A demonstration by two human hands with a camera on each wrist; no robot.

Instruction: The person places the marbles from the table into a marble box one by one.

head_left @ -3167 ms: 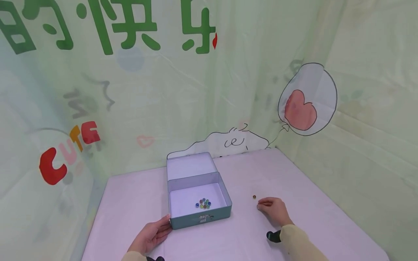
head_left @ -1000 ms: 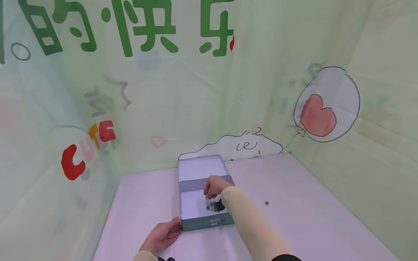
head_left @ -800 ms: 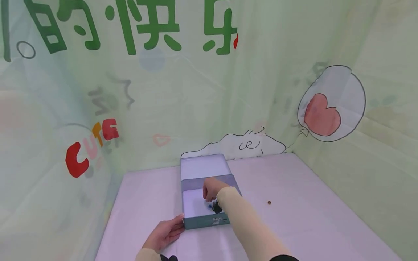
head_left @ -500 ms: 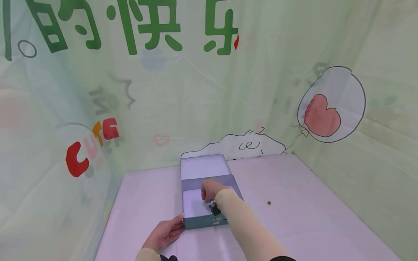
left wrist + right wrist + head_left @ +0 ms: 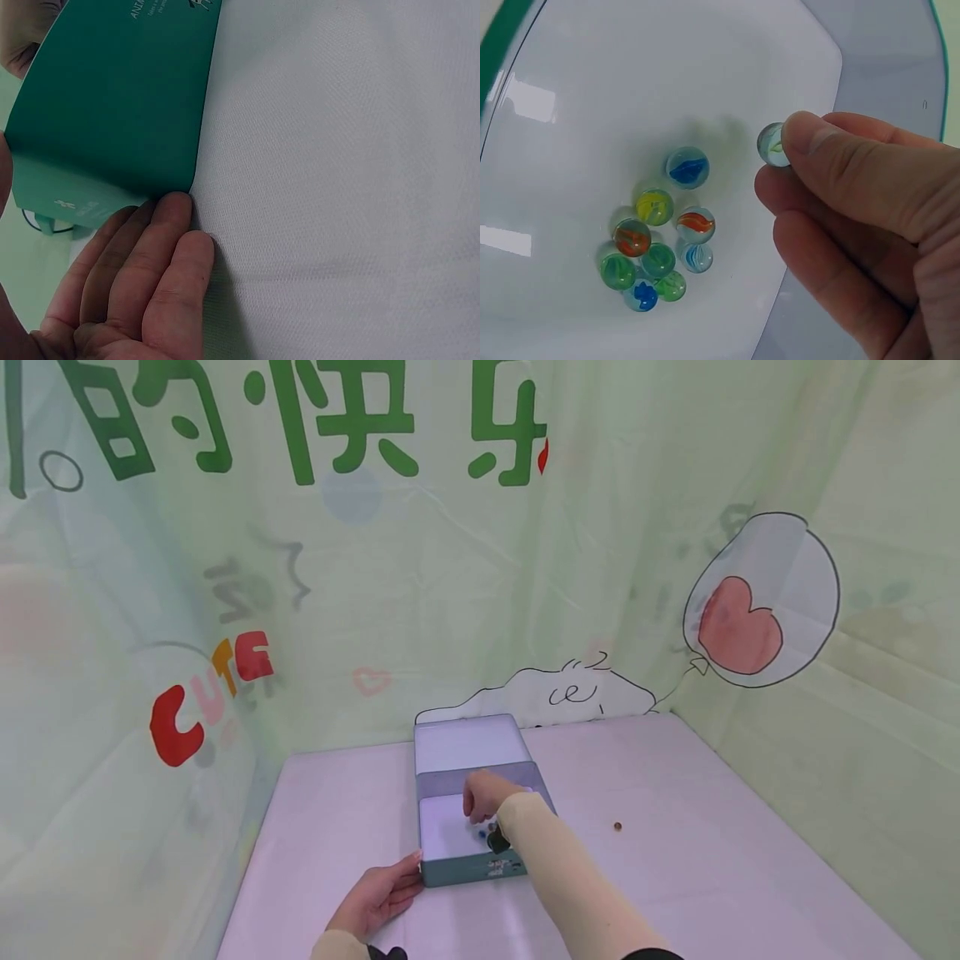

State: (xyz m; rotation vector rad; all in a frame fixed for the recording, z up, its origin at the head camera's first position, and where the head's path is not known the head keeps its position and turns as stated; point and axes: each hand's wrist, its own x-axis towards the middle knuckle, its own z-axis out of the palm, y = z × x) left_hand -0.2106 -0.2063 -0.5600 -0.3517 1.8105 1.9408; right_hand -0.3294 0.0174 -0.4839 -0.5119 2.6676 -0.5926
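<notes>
My right hand (image 5: 486, 795) is over the open tin box (image 5: 459, 872). In the right wrist view its thumb and finger pinch a clear glass marble (image 5: 772, 145) with a greenish-yellow swirl. Several marbles lie together on the box's white floor, among them a blue one (image 5: 688, 167), a yellow one (image 5: 655, 207) and an orange-streaked one (image 5: 696, 225). My left hand (image 5: 380, 893) rests on the table at the box's near left corner. Its nearly straight fingers (image 5: 174, 274) touch the green side (image 5: 120, 97). The right forearm partly covers the box in the head view.
A single brownish marble (image 5: 618, 827) lies on the pale table (image 5: 697, 860), right of the box. The box's lid (image 5: 472, 743) is folded back toward the printed curtain (image 5: 465, 577). Curtains also enclose the left and right sides.
My right hand has gone from the table beside the brownish marble to above the box's inside, then stayed nearly still. The left hand keeps touching the corner. The head view has shifted slightly.
</notes>
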